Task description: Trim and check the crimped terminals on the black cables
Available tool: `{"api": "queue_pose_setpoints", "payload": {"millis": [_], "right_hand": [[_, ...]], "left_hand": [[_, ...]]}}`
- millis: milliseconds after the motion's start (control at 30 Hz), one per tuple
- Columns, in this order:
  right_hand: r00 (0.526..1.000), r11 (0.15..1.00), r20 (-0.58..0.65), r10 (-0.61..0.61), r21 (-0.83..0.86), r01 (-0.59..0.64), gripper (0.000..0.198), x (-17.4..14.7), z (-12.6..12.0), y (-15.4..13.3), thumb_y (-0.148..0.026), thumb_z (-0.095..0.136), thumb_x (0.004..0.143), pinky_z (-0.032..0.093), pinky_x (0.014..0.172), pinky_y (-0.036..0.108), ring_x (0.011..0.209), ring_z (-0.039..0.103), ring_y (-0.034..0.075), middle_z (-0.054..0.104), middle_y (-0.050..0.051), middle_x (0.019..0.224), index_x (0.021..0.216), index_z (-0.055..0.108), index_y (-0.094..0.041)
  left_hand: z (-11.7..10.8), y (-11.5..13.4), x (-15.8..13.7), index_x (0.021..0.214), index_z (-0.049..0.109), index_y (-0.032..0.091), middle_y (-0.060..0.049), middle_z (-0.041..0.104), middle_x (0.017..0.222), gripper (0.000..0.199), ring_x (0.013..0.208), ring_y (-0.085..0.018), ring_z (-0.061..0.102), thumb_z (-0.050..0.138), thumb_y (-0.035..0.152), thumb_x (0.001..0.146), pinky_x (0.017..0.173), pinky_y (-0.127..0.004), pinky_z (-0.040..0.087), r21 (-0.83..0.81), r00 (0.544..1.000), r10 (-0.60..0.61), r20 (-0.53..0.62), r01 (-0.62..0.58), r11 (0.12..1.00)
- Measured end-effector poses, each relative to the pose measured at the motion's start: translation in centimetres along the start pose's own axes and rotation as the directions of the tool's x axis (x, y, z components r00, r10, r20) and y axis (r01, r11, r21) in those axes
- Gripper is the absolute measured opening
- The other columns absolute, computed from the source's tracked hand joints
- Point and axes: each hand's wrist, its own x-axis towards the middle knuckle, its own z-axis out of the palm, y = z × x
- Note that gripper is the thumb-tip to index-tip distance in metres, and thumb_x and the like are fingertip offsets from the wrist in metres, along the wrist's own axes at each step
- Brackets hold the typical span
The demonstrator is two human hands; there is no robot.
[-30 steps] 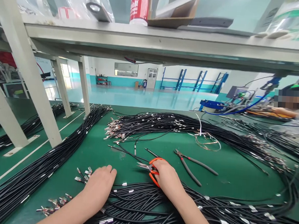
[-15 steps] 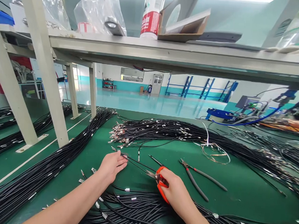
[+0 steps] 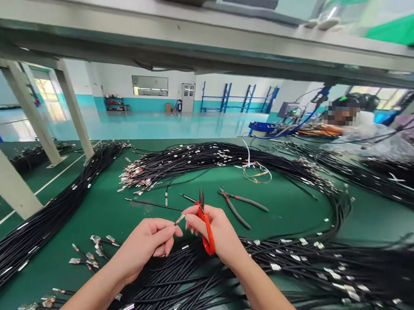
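Note:
My left hand (image 3: 158,236) pinches the end of a black cable whose small metal connector (image 3: 179,219) points up to the right. My right hand (image 3: 219,230) holds red-handled scissors (image 3: 207,232), their dark blades pointing up and away from the cable. Its thumb and forefinger are at the connector's tip. Just beyond my hands, a thin black rod-like piece (image 3: 151,204) lies on the green table. A dark pen-like tool (image 3: 187,198) rests partly hidden behind my right hand. Below my hands spreads a thick bundle of black cables (image 3: 185,280) with silvery tags.
Grey-handled pliers (image 3: 239,208) lie spread to the right. Behind are another cable bundle (image 3: 178,160) and a loose thin wire coil (image 3: 258,172). A long bundle (image 3: 64,197) runs along the left. A shelf beam (image 3: 165,31) crosses overhead. A co-worker (image 3: 341,114) sits far right.
My view has turned right. Both hands have come together over the near cable bundle, now at a cable's connector. The scissors have swung from pointing left to pointing up.

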Motion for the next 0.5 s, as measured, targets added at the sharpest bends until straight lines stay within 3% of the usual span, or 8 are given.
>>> {"api": "queue_pose_setpoints", "payload": {"millis": [133,300,500], "right_hand": [[1.000,0.998,0.028,-0.009,0.069,0.007,0.015,0.0,0.0,0.5,-0.029,0.061,0.073,0.039,0.055,0.022,0.055,0.047,0.009,0.056,-0.001,0.061,0.072,0.060,-0.014],[0.999,0.999,0.030,-0.014,0.046,0.012,0.009,0.1,-0.1,0.8,-0.023,0.061,0.073,0.040,0.058,0.023,0.058,0.050,0.010,0.057,-0.001,0.064,0.076,0.061,-0.015],[0.999,0.999,0.042,-0.034,0.005,0.033,0.012,0.1,0.0,0.8,-0.027,0.057,0.076,0.041,0.061,0.025,0.061,0.050,0.011,0.056,-0.001,0.065,0.077,0.060,-0.016]], "left_hand": [[1.0,-0.1,0.0,0.065,0.062,0.012,0.001,0.050,0.053,0.024,0.048,-0.007,0.035,0.054,0.032,0.076,0.047,-0.021,0.024,0.187,0.993,0.037,-0.115,-0.014,0.982],[1.5,-0.3,0.1,0.083,0.065,0.013,0.000,0.060,0.062,0.021,0.052,-0.009,0.043,0.061,0.026,0.066,0.050,-0.021,0.033,0.105,0.936,0.041,-0.349,-0.004,0.994],[1.4,-0.5,0.1,0.077,0.066,0.015,-0.001,0.062,0.062,0.016,0.051,-0.010,0.046,0.062,0.025,0.066,0.050,-0.022,0.038,0.162,0.914,0.109,-0.391,-0.048,0.986]]}}
